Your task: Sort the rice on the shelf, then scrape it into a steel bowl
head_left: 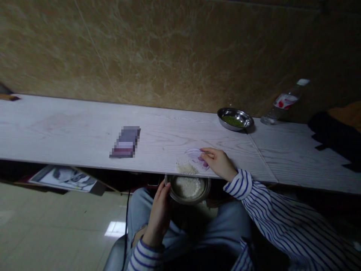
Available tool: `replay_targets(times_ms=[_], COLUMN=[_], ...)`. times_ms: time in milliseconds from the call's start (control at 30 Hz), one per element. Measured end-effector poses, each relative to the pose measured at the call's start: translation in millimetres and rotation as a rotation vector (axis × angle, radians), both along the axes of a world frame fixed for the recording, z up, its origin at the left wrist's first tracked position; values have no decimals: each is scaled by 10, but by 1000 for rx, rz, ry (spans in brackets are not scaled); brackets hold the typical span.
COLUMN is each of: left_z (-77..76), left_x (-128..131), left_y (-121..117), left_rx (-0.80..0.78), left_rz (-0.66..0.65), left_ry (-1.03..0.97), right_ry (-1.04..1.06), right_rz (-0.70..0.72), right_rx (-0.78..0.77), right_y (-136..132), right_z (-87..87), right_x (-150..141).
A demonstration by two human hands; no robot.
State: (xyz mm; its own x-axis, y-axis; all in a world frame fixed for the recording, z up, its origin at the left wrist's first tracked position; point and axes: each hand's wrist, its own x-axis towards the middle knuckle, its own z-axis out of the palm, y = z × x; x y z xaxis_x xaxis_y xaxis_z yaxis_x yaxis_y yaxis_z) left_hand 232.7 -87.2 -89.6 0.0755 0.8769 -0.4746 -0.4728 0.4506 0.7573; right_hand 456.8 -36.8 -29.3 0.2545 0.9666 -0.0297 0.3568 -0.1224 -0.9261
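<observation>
- The left hand (159,215) is curled around the side of a small steel bowl (172,196), with its fingers (163,190) against the rim, and has hold of it over the lap.
- Inside that bowl, right beside the left hand's fingers, lies a mound of pale rice grains (187,187).
- The right hand (218,163) lies on the surface (70,128), fingers loosely curled, and its fingertips (203,155) touch a thin, papery purple-and-white scrap (194,156), possibly onion skin. Whether it is pinching the scrap or only resting on it, I cannot tell.
- Between the two hands, on the surface near its front edge, sits a small loose heap of the same pale grains (185,168), just above the bowl.
- Well ahead of the right hand, near the wall, stands a shallow steel dish (245,122) holding green grains (231,121).
- Farther ahead and to the right of that dish, a clear plastic bottle (286,101) with a red-and-white label lies tilted against the wall.
- Well to the left of the right hand, a flat rectangular object (125,142) lies on the surface, too blurred to identify.
- Far to the right of the right hand lies a dark cloth (329,131).
- Below the surface, left of the left hand, a printed picture sheet (64,178) sits on a low shelf-like ledge.
</observation>
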Motion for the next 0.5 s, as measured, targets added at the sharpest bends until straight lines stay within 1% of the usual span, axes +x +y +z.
replay_targets(times_ms=[100,333,500], left_z=[-18,-69,-80], left_x=[-28,-38,-41], left_y=[7,10,5], left_rx=[-7,41,15], left_rz=[0,5,-13], left_ry=[-20,55,17], right_ry=[26,32,-12], right_rz=[27,66,88], right_rx=[-11,11,30], right_y=[-86,-265,-385], right_z=[2,-23,-2], right_x=[-98,-263,-280])
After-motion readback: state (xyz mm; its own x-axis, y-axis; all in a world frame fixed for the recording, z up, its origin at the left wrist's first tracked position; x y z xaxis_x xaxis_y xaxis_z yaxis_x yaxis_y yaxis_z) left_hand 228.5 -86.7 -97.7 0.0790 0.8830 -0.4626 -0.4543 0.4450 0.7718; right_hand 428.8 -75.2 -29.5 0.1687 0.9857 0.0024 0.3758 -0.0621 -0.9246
